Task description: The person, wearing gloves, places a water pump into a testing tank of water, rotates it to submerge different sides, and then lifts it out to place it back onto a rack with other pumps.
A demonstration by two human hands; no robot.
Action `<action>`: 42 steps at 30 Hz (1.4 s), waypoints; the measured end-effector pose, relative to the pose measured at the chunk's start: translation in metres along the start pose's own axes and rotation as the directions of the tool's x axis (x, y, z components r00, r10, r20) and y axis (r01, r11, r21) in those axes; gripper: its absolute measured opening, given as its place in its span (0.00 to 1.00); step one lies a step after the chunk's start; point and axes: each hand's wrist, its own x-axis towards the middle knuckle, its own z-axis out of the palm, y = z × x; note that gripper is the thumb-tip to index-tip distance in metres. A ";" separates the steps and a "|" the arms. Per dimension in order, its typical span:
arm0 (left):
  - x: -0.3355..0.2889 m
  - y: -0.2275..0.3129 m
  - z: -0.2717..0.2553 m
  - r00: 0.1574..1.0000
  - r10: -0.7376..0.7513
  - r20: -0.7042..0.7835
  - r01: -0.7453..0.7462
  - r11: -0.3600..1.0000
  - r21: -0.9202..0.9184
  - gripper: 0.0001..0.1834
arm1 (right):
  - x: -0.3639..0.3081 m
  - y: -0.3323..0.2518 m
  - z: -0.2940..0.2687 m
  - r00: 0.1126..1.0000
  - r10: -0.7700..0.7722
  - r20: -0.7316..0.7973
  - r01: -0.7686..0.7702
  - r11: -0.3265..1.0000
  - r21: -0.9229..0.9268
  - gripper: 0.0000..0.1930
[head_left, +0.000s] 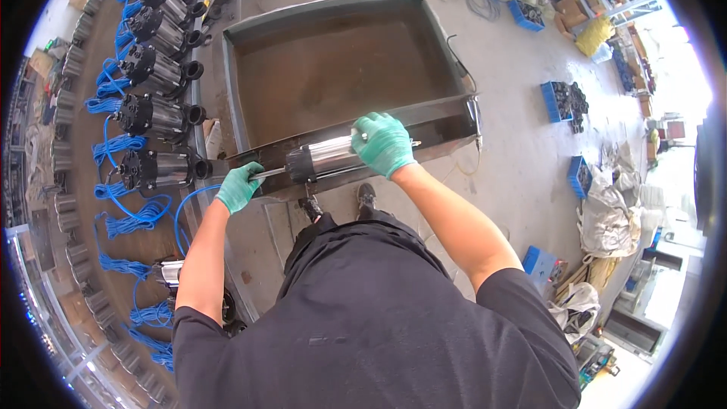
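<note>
A silver motor cylinder (333, 153) with a black end piece (301, 164) lies on its side on the dark ledge along the near edge of a tank (227, 68). My right hand (385, 144), in a green glove, is closed over the cylinder's right end; a small pale bit shows by its fingertips. My left hand (239, 186), gloved alike, is closed on a thin metal rod (269, 173) that reaches to the black end piece. Whether the rod is a shaft or a tool I cannot tell. A blue cable (180, 216) curves down beside my left hand.
Brownish liquid fills the tank. At left, several silver and black pumps (160, 117) lie in a row with coiled blue cables (140, 216). Blue crates (556, 102) of black parts and white sacks (608, 216) are on the floor at right. A thin hose hangs by the tank's right side.
</note>
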 end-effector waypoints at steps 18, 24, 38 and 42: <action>-0.049 0.028 0.026 0.814 -0.012 -0.581 0.035 0.999 0.030 0.44 | -0.043 0.154 -0.041 0.811 0.428 -0.398 -0.400 0.903 0.156 0.12; -0.074 0.045 0.046 0.687 -0.134 -0.714 0.062 0.990 -0.126 0.34 | -0.140 0.330 0.001 0.555 0.798 -0.235 -0.798 0.590 0.120 0.17; -0.041 0.244 0.085 0.775 0.281 -0.566 -0.459 0.866 -0.199 0.46 | -0.098 0.011 -0.035 0.940 0.088 0.329 -0.313 0.602 0.734 0.13; -0.031 0.233 0.099 0.684 0.107 -0.722 -0.414 0.872 -0.263 0.25 | -0.086 -0.028 0.010 0.965 -0.141 0.219 -0.043 0.742 0.669 0.17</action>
